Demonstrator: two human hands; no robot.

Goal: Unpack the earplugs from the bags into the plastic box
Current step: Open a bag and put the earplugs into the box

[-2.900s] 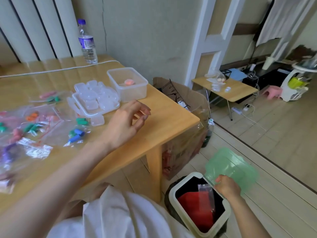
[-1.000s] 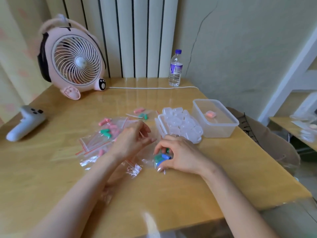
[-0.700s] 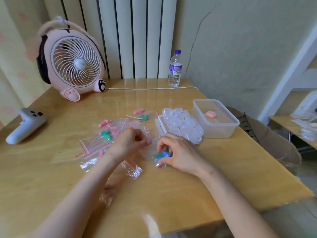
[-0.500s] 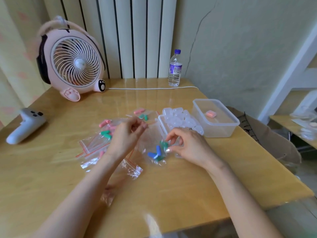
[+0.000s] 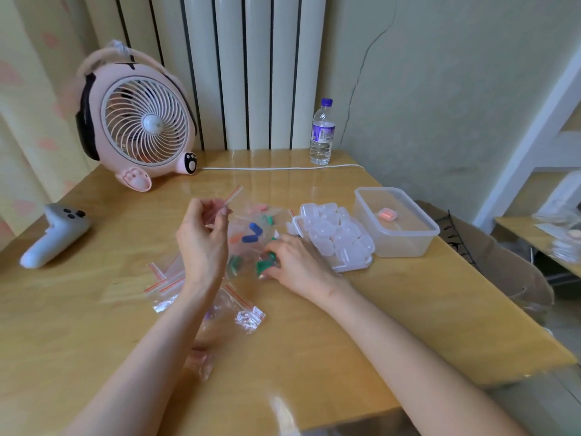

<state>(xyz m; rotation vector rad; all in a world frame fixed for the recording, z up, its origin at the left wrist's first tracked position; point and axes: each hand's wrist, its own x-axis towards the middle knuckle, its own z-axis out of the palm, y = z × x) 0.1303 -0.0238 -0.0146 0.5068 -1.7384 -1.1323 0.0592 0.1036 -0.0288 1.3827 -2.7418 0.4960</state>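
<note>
My left hand (image 5: 202, 243) is raised above the table and pinches the red-striped top edge of a clear zip bag (image 5: 248, 234) that holds blue, green and orange earplugs. My right hand (image 5: 297, 262) grips the lower end of the same bag, its fingers curled round green earplugs (image 5: 264, 265). The clear plastic box (image 5: 397, 228) stands to the right, with one pink earplug case (image 5: 387, 214) inside. A tray of small clear cases (image 5: 334, 239) lies between the box and my right hand.
Several more zip bags (image 5: 166, 278) lie on the wooden table (image 5: 314, 357) under and beside my left arm. A pink fan (image 5: 141, 121), a water bottle (image 5: 321, 132) and a white cable stand at the back. A white controller (image 5: 53, 239) lies at the left.
I have turned back from the bin on the floor to the table. Both hands took hold of the bag; my left hand has now lifted its top edge and the earplugs have slid toward my right hand.
</note>
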